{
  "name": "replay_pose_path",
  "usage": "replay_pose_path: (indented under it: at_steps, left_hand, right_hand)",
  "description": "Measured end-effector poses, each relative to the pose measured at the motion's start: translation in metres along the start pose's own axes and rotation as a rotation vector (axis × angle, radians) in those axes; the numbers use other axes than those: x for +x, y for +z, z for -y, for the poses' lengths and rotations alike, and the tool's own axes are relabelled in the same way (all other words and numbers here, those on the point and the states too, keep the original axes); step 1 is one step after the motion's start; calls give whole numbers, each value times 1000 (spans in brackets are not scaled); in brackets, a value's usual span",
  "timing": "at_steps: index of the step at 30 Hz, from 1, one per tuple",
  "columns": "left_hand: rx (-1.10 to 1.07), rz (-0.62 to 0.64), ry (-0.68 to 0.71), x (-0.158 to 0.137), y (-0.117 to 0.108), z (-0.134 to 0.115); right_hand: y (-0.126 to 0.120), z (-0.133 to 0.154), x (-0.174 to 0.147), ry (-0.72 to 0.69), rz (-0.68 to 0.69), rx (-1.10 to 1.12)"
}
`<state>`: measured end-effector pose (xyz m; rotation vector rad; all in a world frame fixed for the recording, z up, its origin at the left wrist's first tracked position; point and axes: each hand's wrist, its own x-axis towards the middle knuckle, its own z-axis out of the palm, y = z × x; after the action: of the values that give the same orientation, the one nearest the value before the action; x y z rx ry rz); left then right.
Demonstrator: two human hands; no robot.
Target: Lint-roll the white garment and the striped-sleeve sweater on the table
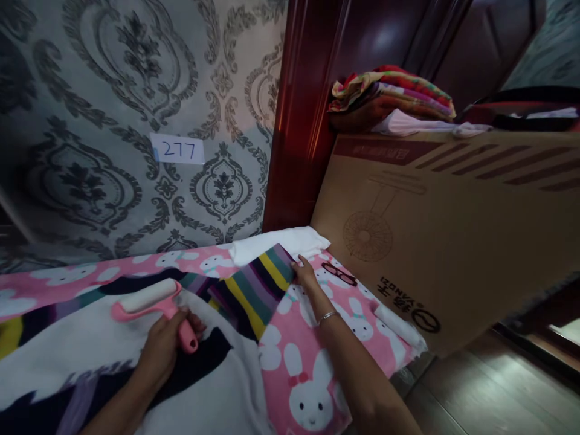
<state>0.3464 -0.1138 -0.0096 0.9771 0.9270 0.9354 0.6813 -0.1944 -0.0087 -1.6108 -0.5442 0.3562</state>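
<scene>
My left hand [165,344] is closed round the pink handle of a lint roller [149,302], whose white roll lies over the pale body of a knitted sweater [203,386]. The sweater spreads across the lower left, with navy patches and a striped sleeve [260,284] in yellow, teal, purple and navy. At the sleeve's end, my right hand [304,272] pinches the cuff edge. Beneath lies a pink cloth with white rabbits [312,399].
A folded white cloth [283,243] lies against the wall. Dark-framed glasses [339,273] rest right of my right hand. A large cardboard box [435,241] stands at the right, with folded colourful cloths [399,90] on top. A paper marked 277 [177,149] is on the wall.
</scene>
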Motion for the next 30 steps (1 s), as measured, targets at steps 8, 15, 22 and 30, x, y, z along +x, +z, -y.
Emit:
replay_pose_path:
  at_steps: [8,15,22,30]
  left_hand:
    - [-83,-23,-123,0,4,-7]
    - [-73,12,-78,0,3,-6]
    - [-74,48,-49,-3,3,-7]
    - [-19,143,-10,-10,5,-9]
  right_hand:
    - [1,25,-21,-232,-123,-7]
    - [-41,53,-81,-581,-495,-321]
    - [-81,7,-119,-382,-624,-320]
    - [-115,-33,-177,-221,-580,-439]
